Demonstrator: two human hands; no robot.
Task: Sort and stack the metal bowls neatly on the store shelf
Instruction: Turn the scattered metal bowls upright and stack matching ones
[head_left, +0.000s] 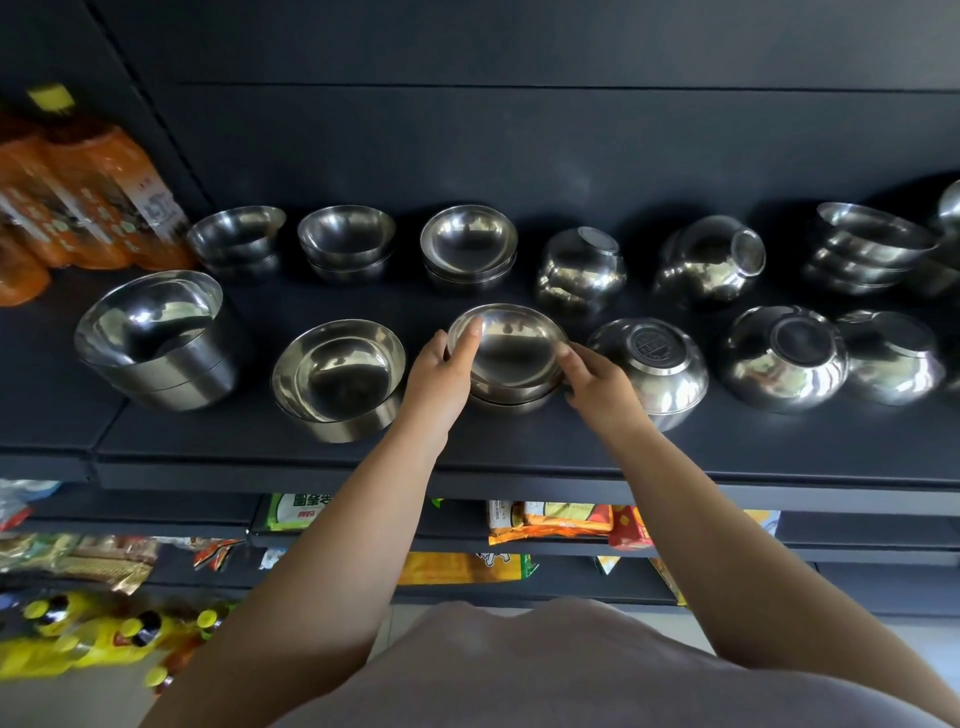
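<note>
While both hands work in the middle, the long dark shelf (519, 447) runs wide under them and holds all the metal bowls. Far off to the left of the left hand lie orange packets (88, 208). Closer on that side stands the big tall stack (156, 343), the biggest pile here, and just beside the left hand sits a wide stack (337, 379) of open bowls. Just to the right of the right hand is an upside-down bowl (652, 369), with more turned-over bowls past it. Behind the hands, along the back, stand small piles of bowls, some open side up and some tipped over.

Between the two hands is the small stack (506, 358), and this is the one being fixed. The left hand (441, 379) grips its left side, with the thumb hooked over the rim of the top bowl. The right hand (597, 382) holds the right side, fingers curled against the edge.

To do this step well, I think the hands should push in the same amount from both sides, so the top bowl drops flat into the ones under it. The rims should line up all round. Shiny metal is slippery, so going slow should stop a bump into the upside-down bowl close by.
</note>
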